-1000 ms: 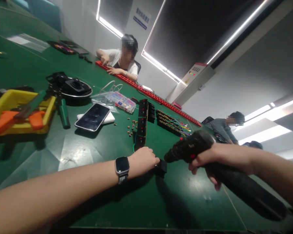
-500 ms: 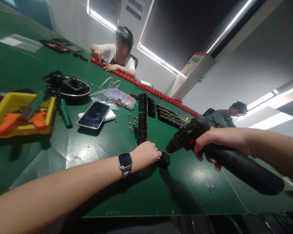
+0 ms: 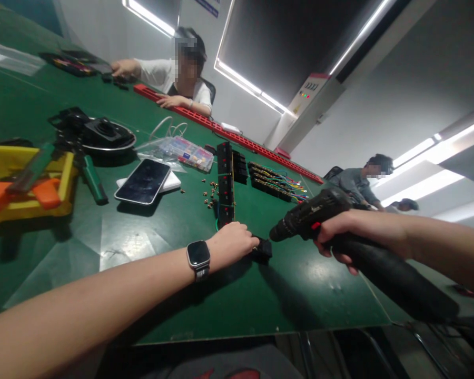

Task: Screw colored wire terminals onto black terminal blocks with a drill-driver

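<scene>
- Left hand (image 3: 232, 243) on the head cam: fingers curled and bunched together against the end of a small black block (image 3: 264, 250). Its thumb side is tucked out of sight, so can't tell what exactly it's pinching.
- And the other one?
- Right hand (image 3: 345, 234) is wrapped tight round the grip of a black drill (image 3: 314, 213), front end pointing left toward the block and near it. Can't make out if the tip touches.
- Anything else hidden?
- Yeah, part of the block is under those left fingers, and the yellow bin (image 3: 68, 181) gets chopped by the left edge.
- So what's the block look like, and where is it?
- Dark, boxy, kinda blurry. It's over the green table (image 3: 319, 287), at the near end of a row of black modules (image 3: 226, 189) with red spots. Can't tell if it's lying flat.
- Containers?
- Yellow bin has an orange-handled tool (image 3: 47, 193) in it, with green-handled pliers (image 3: 94, 179) lying partly across; the bottom's too murky. Clear divided case (image 3: 186, 156) holds small colourful bits (image 3: 200, 159), too tiny to name. Round dish (image 3: 133, 141) is loaded with black gear (image 3: 106, 130).
</scene>
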The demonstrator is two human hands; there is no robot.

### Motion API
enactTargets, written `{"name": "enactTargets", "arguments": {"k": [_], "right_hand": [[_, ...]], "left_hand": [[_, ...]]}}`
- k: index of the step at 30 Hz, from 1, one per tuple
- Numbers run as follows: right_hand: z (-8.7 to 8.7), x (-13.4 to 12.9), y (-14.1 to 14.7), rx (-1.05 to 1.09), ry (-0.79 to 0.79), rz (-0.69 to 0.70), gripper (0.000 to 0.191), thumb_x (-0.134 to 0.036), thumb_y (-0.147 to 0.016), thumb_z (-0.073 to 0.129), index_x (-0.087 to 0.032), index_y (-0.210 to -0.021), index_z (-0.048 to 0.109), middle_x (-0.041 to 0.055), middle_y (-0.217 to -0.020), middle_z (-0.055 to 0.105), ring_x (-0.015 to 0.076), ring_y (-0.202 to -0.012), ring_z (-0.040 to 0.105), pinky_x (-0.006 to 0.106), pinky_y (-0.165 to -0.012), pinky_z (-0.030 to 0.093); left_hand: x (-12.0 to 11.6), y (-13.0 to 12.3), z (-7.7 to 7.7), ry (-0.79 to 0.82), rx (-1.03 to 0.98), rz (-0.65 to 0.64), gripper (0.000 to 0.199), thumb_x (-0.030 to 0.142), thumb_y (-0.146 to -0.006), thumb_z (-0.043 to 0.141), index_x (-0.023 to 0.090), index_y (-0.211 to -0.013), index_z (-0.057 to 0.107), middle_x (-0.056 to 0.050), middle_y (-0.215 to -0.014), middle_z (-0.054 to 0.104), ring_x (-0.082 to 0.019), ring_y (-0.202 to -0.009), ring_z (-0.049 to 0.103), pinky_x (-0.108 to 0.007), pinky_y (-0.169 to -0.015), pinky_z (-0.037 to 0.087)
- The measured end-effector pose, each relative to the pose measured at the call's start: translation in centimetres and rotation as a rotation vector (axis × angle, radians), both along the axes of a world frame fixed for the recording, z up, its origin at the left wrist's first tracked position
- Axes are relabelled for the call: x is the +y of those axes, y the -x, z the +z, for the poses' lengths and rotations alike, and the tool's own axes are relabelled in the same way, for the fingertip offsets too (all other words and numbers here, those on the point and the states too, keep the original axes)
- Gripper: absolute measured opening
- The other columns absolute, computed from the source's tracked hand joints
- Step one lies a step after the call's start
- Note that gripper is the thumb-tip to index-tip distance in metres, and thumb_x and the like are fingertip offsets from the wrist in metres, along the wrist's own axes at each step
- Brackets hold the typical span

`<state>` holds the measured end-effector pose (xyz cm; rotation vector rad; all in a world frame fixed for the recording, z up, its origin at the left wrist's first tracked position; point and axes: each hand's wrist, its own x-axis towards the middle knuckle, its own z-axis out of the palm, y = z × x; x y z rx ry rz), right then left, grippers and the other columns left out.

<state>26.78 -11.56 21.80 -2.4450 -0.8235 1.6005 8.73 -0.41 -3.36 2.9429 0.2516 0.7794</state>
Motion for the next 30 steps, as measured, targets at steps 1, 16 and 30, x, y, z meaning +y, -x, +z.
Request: {"name": "enactTargets", "arguments": {"k": [1, 16, 30], "right_hand": [[0.05, 0.05, 0.19, -0.011, 0.009, -0.002, 0.022, -0.036, -0.075, 0.075, -0.015, -0.077, 0.069, 0.0040, -0.069, 0.064, 0.0138, -0.055, 0.057, 0.026, -0.051, 0.058], [0.15, 0.39, 0.62, -0.058, 0.050, 0.012, 0.023, -0.039, -0.076, 0.074, -0.017, -0.076, 0.068, 0.0036, -0.065, 0.063, 0.0144, -0.055, 0.057, 0.025, -0.052, 0.058], [-0.10, 0.02, 0.63, -0.046, -0.001, 0.021, 0.019, -0.034, -0.076, 0.074, -0.016, -0.080, 0.069, 0.0054, -0.074, 0.067, 0.0144, -0.056, 0.058, 0.028, -0.053, 0.060]], "left_hand": [[-0.01, 0.01, 0.02, 0.002, 0.001, 0.000, 0.009, 0.023, -0.099, 0.070, 0.022, -0.090, 0.072, -0.003, -0.078, 0.072, -0.023, -0.077, 0.066, -0.035, -0.068, 0.040], [-0.01, 0.01, 0.19, 0.019, 0.010, -0.011, 0.010, 0.025, -0.098, 0.071, 0.021, -0.089, 0.072, -0.004, -0.077, 0.072, -0.023, -0.076, 0.065, -0.036, -0.067, 0.040], [-0.05, 0.09, 0.19, -0.001, 0.004, -0.003, 0.010, 0.025, -0.098, 0.071, 0.021, -0.089, 0.071, -0.003, -0.077, 0.072, -0.024, -0.078, 0.067, -0.036, -0.068, 0.041]]}}
